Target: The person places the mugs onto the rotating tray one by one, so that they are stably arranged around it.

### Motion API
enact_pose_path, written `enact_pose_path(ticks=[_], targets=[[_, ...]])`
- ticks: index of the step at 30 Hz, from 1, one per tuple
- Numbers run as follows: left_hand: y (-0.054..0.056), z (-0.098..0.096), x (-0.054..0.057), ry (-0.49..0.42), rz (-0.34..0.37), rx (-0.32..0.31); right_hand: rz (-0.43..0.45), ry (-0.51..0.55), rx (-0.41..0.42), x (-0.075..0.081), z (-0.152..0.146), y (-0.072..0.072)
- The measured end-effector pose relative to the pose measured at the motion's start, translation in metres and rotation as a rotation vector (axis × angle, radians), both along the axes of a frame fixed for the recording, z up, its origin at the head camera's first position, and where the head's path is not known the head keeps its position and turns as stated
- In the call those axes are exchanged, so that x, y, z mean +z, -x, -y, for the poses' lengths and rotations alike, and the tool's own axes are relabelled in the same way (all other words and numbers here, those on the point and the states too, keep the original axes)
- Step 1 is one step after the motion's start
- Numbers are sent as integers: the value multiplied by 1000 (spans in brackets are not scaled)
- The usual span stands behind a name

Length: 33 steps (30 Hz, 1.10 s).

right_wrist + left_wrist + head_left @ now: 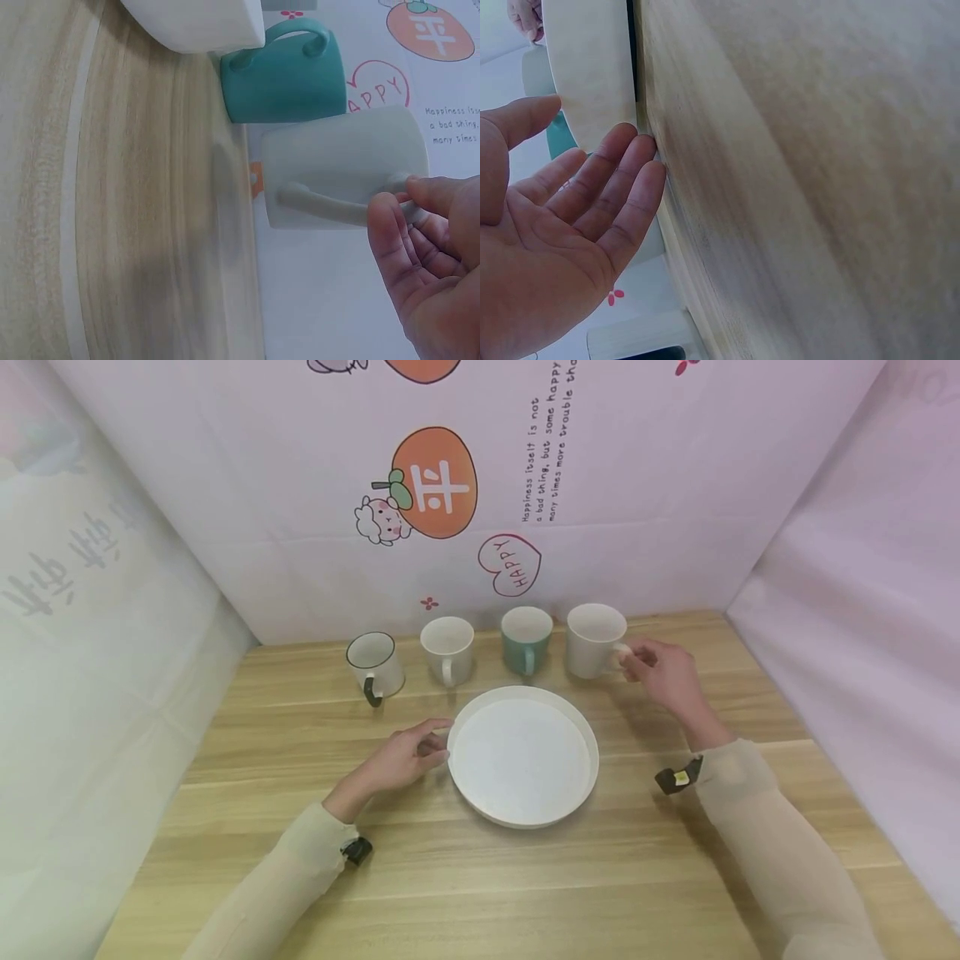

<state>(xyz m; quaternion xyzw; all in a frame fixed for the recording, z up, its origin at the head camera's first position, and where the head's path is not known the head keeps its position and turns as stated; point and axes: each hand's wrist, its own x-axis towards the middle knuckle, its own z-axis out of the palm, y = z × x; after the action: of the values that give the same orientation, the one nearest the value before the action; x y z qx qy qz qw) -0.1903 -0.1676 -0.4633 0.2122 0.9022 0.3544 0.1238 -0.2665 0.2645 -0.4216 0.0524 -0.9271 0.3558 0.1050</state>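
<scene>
At the right end of a row of mugs, my right hand [669,675] pinches the handle of a plain white mug [587,652] between thumb and fingers. The right wrist view shows this mug [345,169] upright, its handle [330,209] turned toward my hand. My left hand [401,758] is at the left side of a round white tray [525,756], fingers loosely bent and fingertips right at its rim. From the left wrist, the palm faces up beside the tray's side wall [589,64], with thumb and fingers spread apart.
Left of the held mug stand a teal mug [525,647], another white mug [447,652] and a white mug with black rim and handle [381,672]. All are on the wood-grain table [480,893], close to a printed cloth backdrop [300,527]. Cloth walls flank both sides.
</scene>
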Motion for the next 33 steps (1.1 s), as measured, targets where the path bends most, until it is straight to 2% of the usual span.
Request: enact_pose_path(ticks=[13,33], targets=[[-2,0,2,-2,-2,-5,5,-1,34,11,2,-18],[0,-1,3,-11,-43,-33,39,46,53,19,7,-32]])
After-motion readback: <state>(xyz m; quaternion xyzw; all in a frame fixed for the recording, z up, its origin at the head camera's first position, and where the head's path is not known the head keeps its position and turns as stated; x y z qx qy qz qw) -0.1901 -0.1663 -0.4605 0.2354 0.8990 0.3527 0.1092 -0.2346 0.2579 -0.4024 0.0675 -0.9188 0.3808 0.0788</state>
